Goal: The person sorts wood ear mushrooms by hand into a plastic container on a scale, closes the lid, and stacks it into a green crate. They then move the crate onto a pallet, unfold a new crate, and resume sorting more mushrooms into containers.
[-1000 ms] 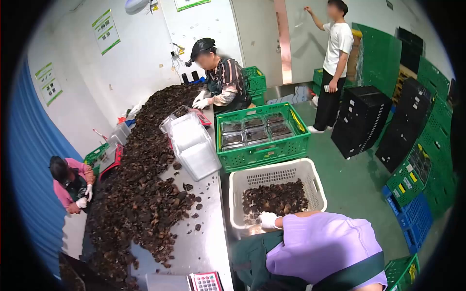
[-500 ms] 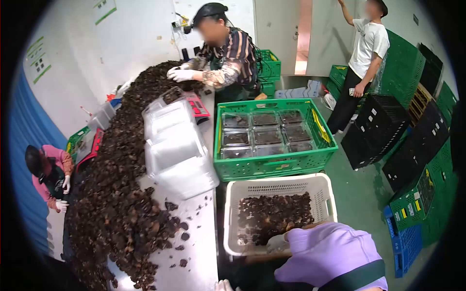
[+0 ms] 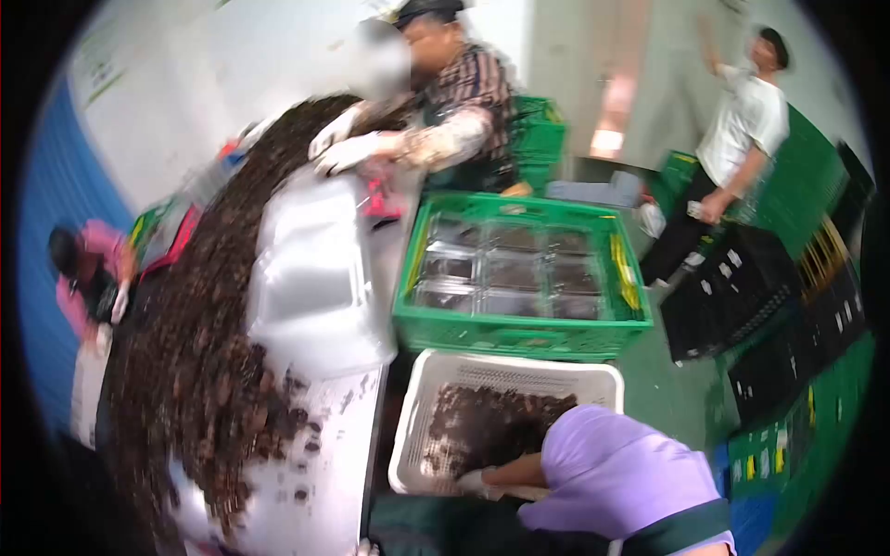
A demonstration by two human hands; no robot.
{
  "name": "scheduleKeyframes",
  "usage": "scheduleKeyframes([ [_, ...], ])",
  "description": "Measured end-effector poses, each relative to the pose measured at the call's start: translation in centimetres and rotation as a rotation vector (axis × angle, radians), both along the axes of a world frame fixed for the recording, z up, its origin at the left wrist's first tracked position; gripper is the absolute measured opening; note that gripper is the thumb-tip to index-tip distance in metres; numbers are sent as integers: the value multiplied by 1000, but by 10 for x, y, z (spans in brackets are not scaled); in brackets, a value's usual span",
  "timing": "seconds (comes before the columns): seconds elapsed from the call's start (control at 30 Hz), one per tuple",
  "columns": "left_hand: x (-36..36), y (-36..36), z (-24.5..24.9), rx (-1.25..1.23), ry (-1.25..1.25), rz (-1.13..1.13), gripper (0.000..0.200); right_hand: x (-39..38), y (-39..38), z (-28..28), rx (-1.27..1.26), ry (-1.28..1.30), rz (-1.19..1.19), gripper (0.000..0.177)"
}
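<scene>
My right arm, in a purple sleeve [image 3: 621, 468], reaches down into a white plastic basket [image 3: 607, 385]. My gloved right hand [image 3: 477, 480] is at the near side of the basket, beside dark brown mushroom-like pieces [image 3: 501, 417]. Its fingers are blurred and partly hidden, so what they hold does not show. Only a sliver of my gloved left hand [image 3: 367, 548] appears at the bottom edge, by the table's edge; its fingers are out of sight. A stack of clear plastic trays [image 3: 311, 269] stands on the white table [image 3: 324, 500], beside a large heap of the dark pieces [image 3: 204, 371].
A green crate [image 3: 519, 338] holding several filled clear boxes sits beyond the basket. Across the table, a person in a striped shirt [image 3: 477, 93] works over the heap. Someone in pink [image 3: 97, 255] is at far left. Another person [image 3: 742, 130] stands near black crates [image 3: 732, 287].
My view has shifted and blurred. My right hand stays low in the basket, slightly further left in view. The striped-shirt person's hands have moved to the far end of the tray stack.
</scene>
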State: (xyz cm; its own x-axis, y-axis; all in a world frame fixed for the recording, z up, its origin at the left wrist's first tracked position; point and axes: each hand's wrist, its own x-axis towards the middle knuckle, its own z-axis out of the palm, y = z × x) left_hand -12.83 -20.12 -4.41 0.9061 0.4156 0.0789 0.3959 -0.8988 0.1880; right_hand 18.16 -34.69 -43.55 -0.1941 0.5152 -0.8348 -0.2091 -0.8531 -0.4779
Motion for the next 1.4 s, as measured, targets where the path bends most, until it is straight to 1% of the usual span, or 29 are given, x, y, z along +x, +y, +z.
scheduleKeyframes([
  [0.03,-1,9,-9,29,34,-29,37,2,-15,-33,-7,13,-10,31],
  [0.07,3,2,-5,42,76,-32,34,8,-17,6,84,43,82,32],
  [0.13,3,1,2,-63,38,13,37,20,-13,79,390,134,202,36],
  [0.17,4,6,4,-64,37,-12,38,21,-11,102,376,202,186,38],
  [0.23,2,13,9,-109,23,-39,44,17,-9,119,-84,396,-156,37],
  [0.27,7,18,18,-182,43,-33,49,20,-8,132,-104,396,-132,37],
  [0.33,5,24,18,-305,20,-47,58,16,-7,154,-332,374,-276,37],
  [0.4,-2,27,6,-433,-98,-51,61,12,0,162,-389,352,-293,36],
  [0.5,-6,36,9,-603,-113,-79,61,8,18,181,-421,292,-254,36],
  [0.6,-10,39,9,-658,-163,-104,60,7,31,201,-399,216,-173,36],
  [0.7,-12,31,-6,-634,-210,-41,58,15,51,209,-310,58,21,36],
  [0.77,-10,30,-15,-540,-220,-17,55,25,81,209,-154,-152,295,36],
  [0.83,-10,30,-24,-593,-301,-72,51,39,112,216,103,-474,648,36],
  [0.87,-6,33,-13,-594,-396,-40,49,47,122,221,306,-722,855,36],
  [0.9,-6,34,-8,-601,-387,-47,49,52,131,229,507,-964,1048,37],
  [0.97,-4,33,0,-557,-406,-8,45,28,150,301,308,-1116,992,41],
  [1.0,-4,29,3,-539,-396,25,39,23,147,316,415,-1071,912,40],
  [1.03,-8,22,6,-542,-388,26,39,15,142,329,521,-1021,832,40],
  [1.07,-12,16,9,-493,-423,45,39,2,143,351,550,-1010,843,39],
  [1.1,-16,13,13,-438,-461,70,38,-14,142,370,575,-1117,919,36],
  [1.13,-26,13,43,-317,-421,65,37,-27,138,382,643,-1202,951,35],
  [1.17,-42,17,75,-375,-295,171,31,-37,132,388,710,-1288,977,34],
  [1.2,-69,14,89,-210,-140,344,25,-44,124,388,849,-1307,918,30],
  [1.23,-103,15,122,-116,-107,581,22,-49,121,387,861,-1307,917,30],
  [1.27,-149,10,120,391,-305,730,29,-55,119,386,981,-1279,848,28],
  [1.3,-195,7,124,571,-219,880,39,-60,117,386,1093,-1248,779,26],
  [1.33,-241,5,130,589,-172,1114,45,-66,118,392,1092,-1283,796,24],
  [1.37,-313,1,112,727,-115,1232,54,-71,120,397,1113,-1333,809,23],
  [1.4,-359,-13,110,621,67,1432,56,-72,120,399,1131,-1352,801,22],
])
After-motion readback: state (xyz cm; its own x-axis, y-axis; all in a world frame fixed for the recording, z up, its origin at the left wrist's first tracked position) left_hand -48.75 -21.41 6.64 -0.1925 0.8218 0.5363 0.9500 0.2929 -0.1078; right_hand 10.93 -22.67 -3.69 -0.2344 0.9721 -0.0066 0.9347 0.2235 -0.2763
